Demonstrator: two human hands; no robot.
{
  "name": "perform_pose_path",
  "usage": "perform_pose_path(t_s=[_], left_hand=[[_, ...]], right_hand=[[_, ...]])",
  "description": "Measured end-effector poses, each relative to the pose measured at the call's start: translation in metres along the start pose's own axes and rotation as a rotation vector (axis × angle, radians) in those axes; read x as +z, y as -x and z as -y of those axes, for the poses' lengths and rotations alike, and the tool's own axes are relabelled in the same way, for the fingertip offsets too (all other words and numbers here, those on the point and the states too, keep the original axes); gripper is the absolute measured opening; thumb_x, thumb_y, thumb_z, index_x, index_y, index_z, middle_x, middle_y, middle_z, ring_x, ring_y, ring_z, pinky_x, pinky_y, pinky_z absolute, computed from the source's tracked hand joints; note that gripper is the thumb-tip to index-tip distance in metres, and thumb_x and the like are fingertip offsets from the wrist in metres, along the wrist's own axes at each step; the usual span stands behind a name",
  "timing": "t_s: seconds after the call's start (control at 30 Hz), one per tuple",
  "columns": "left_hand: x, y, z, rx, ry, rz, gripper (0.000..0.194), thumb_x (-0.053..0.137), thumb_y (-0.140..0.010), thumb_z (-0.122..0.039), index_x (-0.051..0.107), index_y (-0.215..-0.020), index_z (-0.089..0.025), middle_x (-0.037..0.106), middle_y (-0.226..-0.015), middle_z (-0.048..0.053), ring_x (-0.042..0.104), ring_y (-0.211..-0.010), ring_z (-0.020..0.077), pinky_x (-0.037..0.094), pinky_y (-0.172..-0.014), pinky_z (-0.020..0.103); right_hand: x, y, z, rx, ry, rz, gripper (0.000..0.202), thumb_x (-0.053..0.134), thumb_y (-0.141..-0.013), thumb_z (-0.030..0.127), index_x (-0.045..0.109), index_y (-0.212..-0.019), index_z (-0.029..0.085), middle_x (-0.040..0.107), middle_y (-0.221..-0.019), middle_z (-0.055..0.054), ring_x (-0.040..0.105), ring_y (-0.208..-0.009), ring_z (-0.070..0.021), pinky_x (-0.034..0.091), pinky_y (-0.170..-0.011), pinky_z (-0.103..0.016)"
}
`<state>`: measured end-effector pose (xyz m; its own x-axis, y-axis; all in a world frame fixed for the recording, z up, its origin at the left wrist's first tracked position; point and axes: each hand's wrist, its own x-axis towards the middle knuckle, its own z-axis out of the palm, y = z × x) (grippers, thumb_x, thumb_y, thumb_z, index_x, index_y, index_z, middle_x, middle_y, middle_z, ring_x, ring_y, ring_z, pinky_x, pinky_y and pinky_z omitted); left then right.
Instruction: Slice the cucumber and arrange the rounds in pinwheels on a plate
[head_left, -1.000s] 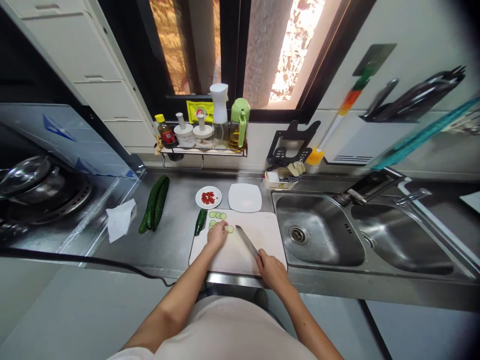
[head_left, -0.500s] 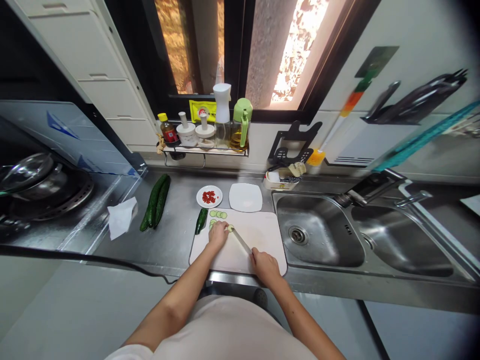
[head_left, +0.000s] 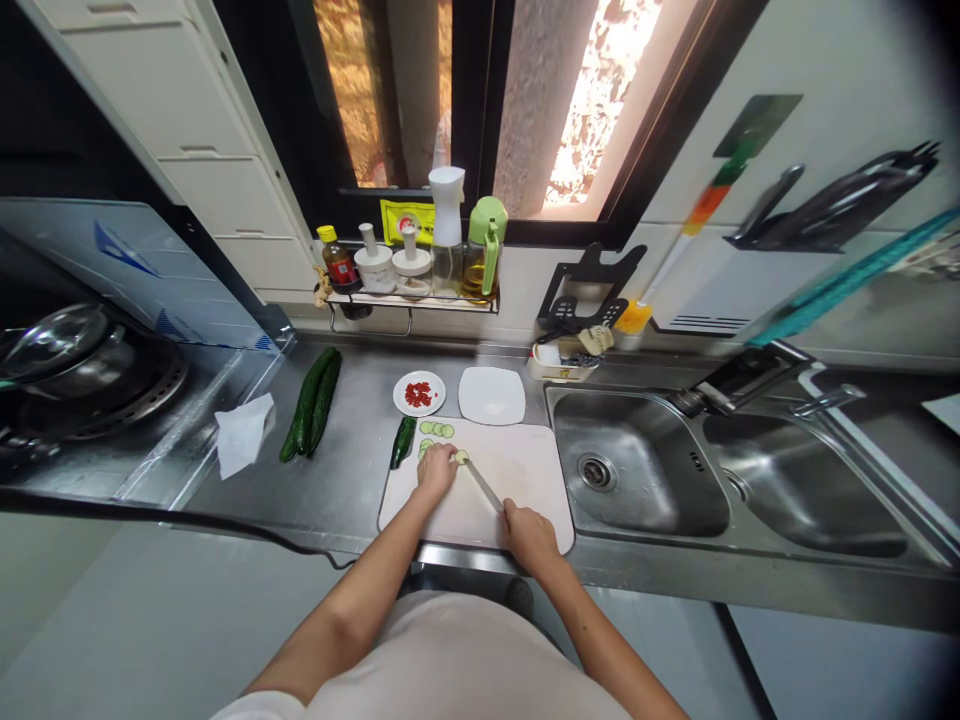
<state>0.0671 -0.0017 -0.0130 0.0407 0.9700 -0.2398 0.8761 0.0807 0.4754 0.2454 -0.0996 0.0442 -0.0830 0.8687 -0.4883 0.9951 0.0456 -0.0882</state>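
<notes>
My right hand is closed round the handle of a knife on the white cutting board. The blade points up and left, its tip against a small pale cucumber piece. My left hand has its fingers closed at that piece and hides part of it. Cucumber slices lie in a row just beyond my left hand, with more partly covered by the fingers. A dark green cut cucumber length rests at the board's left edge.
Behind the board stand a plate of chopped red bits and a white square plate. Several whole cucumbers and a white paper lie left. A double sink is on the right; a condiment rack hangs behind.
Hardly anything differs. Both hands, the knife and the cucumber piece stay in nearly the same place; the whole view has shifted very slightly.
</notes>
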Motion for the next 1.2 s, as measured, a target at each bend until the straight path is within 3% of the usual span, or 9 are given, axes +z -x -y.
perform_pose_path(t_s=[0.53,0.73,1.2], left_hand=[[0.002,-0.001,-0.002,-0.013,-0.020,-0.004,0.021,0.058,-0.083,-0.024,0.063,-0.103,-0.022,0.062,-0.107,0.007,0.052,-0.104,0.0205,0.039,-0.084,0.028],[0.000,0.000,-0.003,-0.003,-0.023,-0.004,0.022,0.056,-0.083,-0.023,0.063,-0.103,-0.022,0.062,-0.107,0.007,0.052,-0.104,0.0205,0.039,-0.084,0.029],[0.000,-0.001,-0.004,-0.027,-0.033,0.005,0.024,0.055,-0.083,-0.020,0.063,-0.105,-0.023,0.062,-0.109,0.007,0.052,-0.106,0.0208,0.039,-0.086,0.029]], right_hand=[[0.001,-0.005,0.006,0.007,-0.062,0.073,0.031,0.033,-0.090,0.013,0.051,-0.115,0.014,0.067,-0.101,-0.017,0.063,-0.099,-0.0241,0.044,-0.078,-0.033],[-0.002,-0.009,0.006,0.006,-0.072,0.072,0.031,0.034,-0.092,0.018,0.051,-0.117,0.014,0.066,-0.105,-0.017,0.062,-0.102,-0.0250,0.044,-0.079,-0.034],[-0.007,-0.023,0.012,-0.019,-0.051,0.053,0.032,0.031,-0.090,0.014,0.052,-0.114,0.014,0.066,-0.103,-0.017,0.062,-0.101,-0.0233,0.044,-0.078,-0.033]])
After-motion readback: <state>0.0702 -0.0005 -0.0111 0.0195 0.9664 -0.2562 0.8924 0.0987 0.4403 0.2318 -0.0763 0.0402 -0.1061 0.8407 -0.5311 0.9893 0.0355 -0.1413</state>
